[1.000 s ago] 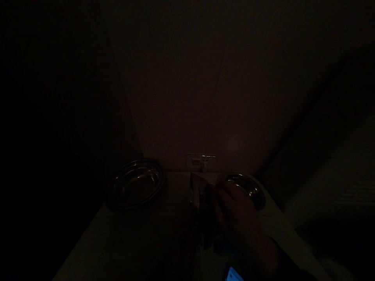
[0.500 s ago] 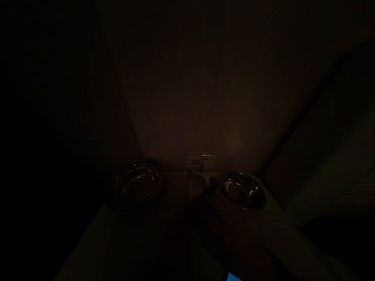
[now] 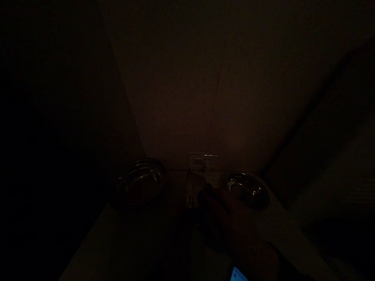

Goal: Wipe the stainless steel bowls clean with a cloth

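Observation:
The scene is very dark. My right hand (image 3: 231,222) reaches forward over a pale countertop (image 3: 131,242), its fingers curled round a shiny upright object (image 3: 191,191) that I cannot name. A glowing blue screen (image 3: 238,275) shows at my wrist. A wide steel plate (image 3: 139,183) lies to the left of the hand and a smaller steel bowl (image 3: 249,191) sits just right of it. My left hand is out of sight.
A wall rises straight behind the counter with a small white socket plate (image 3: 202,161) at its foot. Dark side walls close in on the left and right. The counter narrows toward the back.
My right hand has shifted slightly around the shiny object, first drawing back, then moving forward again. The plate and bowl stay put.

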Tool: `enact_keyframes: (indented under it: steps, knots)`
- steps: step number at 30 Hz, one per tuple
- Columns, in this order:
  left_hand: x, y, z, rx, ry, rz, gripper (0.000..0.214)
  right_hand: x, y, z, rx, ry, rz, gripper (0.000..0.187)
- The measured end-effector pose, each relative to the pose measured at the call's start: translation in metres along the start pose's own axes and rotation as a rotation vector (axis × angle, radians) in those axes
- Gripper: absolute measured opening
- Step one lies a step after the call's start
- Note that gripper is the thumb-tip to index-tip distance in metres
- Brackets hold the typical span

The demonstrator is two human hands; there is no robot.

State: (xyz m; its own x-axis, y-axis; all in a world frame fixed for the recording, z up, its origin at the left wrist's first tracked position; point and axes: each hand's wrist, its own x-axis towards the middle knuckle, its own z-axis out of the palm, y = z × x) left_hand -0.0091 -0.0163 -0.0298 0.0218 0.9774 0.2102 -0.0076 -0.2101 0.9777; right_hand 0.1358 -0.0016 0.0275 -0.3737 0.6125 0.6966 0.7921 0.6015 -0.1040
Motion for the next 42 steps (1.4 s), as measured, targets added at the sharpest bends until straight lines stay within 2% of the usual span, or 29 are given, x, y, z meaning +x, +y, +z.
enact_keyframes:
  steps: [7, 14, 20, 27, 32, 38, 40, 42]
  knots:
    - [0.007, 0.011, -0.001, 0.000, 0.116, 0.002, 0.030, 0.001, -0.008, 0.001, 0.058, -0.011, -0.127, 0.025]
    - [0.008, 0.016, 0.004, 0.019, 0.126, -0.011, 0.028, 0.004, 0.008, 0.000, 0.094, 0.025, 0.049, 0.026]
    - [0.006, 0.015, 0.002, 0.068, 0.115, -0.017, 0.029, 0.002, 0.001, -0.004, 0.044, 0.015, -0.137, 0.026]
    - [0.003, 0.014, 0.003, 0.131, 0.068, -0.011, 0.028, 0.007, 0.010, -0.007, -0.007, 0.027, -0.054, 0.025]
    - [0.003, 0.014, 0.002, 0.163, 0.048, 0.005, 0.027, 0.008, 0.005, -0.010, 0.003, -0.029, -0.178, 0.025]
    - [0.003, 0.011, 0.003, 0.181, 0.019, 0.019, 0.027, 0.010, 0.015, -0.009, -0.039, 0.048, -0.012, 0.021]
    - [0.003, 0.010, 0.003, 0.183, 0.021, 0.020, 0.028, 0.009, 0.014, -0.010, -0.033, 0.041, -0.036, 0.022]
    - [0.003, 0.010, 0.002, 0.184, 0.028, 0.020, 0.028, 0.009, 0.009, -0.012, 0.000, 0.013, -0.118, 0.025]
